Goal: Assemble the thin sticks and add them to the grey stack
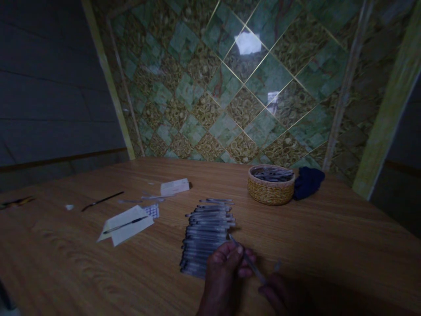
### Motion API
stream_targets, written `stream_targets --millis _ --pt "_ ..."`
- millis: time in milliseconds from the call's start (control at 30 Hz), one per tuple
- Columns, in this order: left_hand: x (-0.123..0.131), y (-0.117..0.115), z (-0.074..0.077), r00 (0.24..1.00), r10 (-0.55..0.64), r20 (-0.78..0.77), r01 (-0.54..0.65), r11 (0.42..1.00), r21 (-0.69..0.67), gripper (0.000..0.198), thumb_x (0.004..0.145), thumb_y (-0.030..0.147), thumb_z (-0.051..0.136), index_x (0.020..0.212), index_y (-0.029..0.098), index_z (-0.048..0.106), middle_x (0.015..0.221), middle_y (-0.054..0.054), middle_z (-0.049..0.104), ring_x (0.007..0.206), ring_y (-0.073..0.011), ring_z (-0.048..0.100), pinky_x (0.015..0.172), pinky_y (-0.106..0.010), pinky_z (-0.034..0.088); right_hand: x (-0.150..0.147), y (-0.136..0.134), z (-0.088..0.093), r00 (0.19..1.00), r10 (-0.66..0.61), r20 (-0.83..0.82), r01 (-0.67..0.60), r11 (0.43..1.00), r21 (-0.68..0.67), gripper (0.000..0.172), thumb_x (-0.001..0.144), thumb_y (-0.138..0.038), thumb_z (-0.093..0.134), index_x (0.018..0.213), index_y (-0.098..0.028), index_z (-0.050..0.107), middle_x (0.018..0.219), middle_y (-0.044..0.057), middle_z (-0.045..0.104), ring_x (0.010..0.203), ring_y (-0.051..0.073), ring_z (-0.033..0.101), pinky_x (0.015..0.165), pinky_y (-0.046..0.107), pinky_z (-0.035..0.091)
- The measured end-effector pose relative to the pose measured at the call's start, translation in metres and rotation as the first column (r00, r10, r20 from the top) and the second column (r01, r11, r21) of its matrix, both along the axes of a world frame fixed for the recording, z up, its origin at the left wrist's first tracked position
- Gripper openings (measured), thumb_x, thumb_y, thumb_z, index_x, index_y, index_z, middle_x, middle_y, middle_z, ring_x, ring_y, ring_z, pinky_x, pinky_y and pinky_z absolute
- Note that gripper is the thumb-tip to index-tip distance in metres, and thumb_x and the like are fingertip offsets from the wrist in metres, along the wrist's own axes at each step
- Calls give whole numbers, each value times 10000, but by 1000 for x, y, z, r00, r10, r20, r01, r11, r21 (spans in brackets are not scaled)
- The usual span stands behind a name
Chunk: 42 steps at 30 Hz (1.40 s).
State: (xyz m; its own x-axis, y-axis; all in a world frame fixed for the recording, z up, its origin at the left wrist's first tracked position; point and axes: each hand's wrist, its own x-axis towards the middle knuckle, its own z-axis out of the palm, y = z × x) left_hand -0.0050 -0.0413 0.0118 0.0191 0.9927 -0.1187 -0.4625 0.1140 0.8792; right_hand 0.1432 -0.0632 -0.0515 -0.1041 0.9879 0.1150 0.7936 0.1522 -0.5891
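My left hand (226,267) is closed on the upper part of a slim pen (252,266), pinched between thumb and fingers. At the pen's lower end is my right hand (278,292), dark and partly lost in shadow, its fingertips closed on that end. A small translucent piece (277,265) shows just above the right hand; whether it is held is unclear. Beside my left hand, a row of several similar pens (205,237) lies side by side on the wooden table (312,237).
A woven basket (271,191) full of pens stands at the back right, against a dark blue cloth (308,182). A small white box (175,186) lies at the back. Folded paper (126,223) with a pen on it and a thin black stick (102,201) are on the left.
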Motion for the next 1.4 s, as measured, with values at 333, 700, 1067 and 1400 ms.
stream_targets --millis 333,700,1067,1400 --pt "-5 4 3 999 22 27 -22 1000 13 249 621 268 774 709 126 588 728 -81 701 689 -193 676 534 -221 506 3 0 20 747 -87 -659 -210 909 -359 511 755 -657 379 642 -180 525 401 -18 498 356 89 430 380 190 269" --pt "-6 4 1 998 -2 56 1 1000 17 214 669 246 746 708 125 574 720 -81 702 686 -183 670 601 -255 521 3 4 16 628 -114 -770 -253 906 -340 434 701 -599 541 640 -170 511 497 -1 576 385 98 518 400 196 359" --pt "-6 4 -5 996 38 79 -37 999 -20 234 648 224 756 686 133 543 723 -91 707 718 -217 684 644 -297 538 12 2 11 930 24 -367 -22 1000 8 219 745 -429 520 678 -225 566 632 2 625 602 151 585 560 227 411" --pt "-4 4 -1 993 31 117 -30 1000 -8 233 624 214 772 667 129 559 719 -91 708 706 -203 680 641 -285 537 9 10 5 652 -21 -758 -254 936 -244 466 693 -643 506 673 -178 498 518 2 586 388 110 538 390 206 375"
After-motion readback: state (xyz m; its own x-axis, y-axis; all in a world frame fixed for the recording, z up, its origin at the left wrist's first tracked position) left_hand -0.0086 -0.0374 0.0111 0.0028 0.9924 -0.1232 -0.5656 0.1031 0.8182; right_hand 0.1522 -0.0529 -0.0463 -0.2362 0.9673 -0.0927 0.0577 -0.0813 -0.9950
